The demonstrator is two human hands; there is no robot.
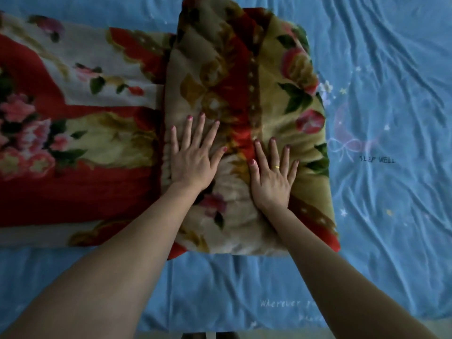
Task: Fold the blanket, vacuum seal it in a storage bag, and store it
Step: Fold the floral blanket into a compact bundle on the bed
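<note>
We are still folding: our left hand (189, 165) and right hand (272, 182) are pressing flat, fingers spread, on the blanket (244, 94) lying on the bed (391, 94). Next we are likely needing to fold over the unfolded part spreading to the left.

**Plush fleece on thin cotton-like sheet**

The blanket (244, 94) is thick, fuzzy fleece cloth with a matt, deep pile that dents softly under the left hand (190, 162) and right hand (271, 177). At 3 o'clock of it the bed sheet (391, 94) looks thin, smooth, finely creased woven cloth, faintly sheened. A glossy yellow metal ring (276, 167) shows on one of the right fingers.
</note>
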